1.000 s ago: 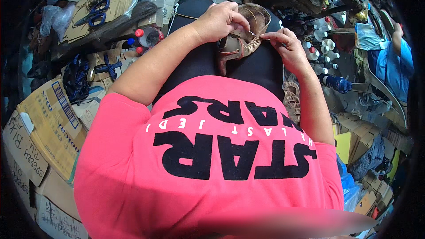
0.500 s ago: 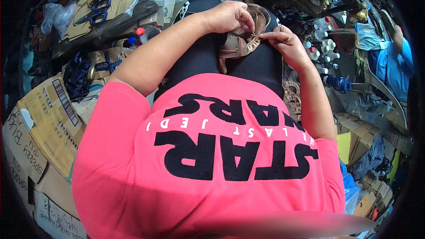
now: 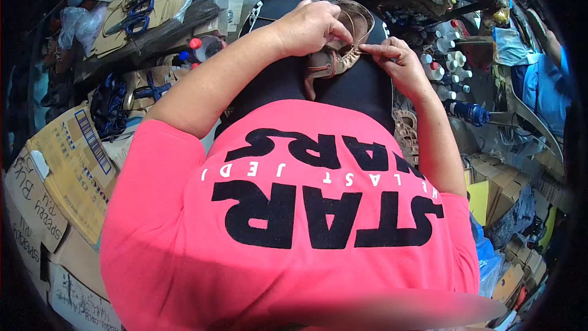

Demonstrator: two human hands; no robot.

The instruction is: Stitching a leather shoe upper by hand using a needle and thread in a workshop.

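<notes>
Cluttered workshop surroundings frame the scene, with the brown sandal (image 3: 343, 40) resting on the person's lap serving as landmark. Left hand (image 3: 312, 24) lies over the sandal's top, fingers curled down and closed on its straps. Right hand (image 3: 398, 64) sits just right of the sandal, thumb and forefinger pinched narrowly on its edge. Blue-handled scissors (image 3: 131, 15) lie well left of the sandal on cardboard. Small bottles (image 3: 444, 67) stand right of it. Cardboard boxes (image 3: 64, 171) stack far below-left of it.
</notes>
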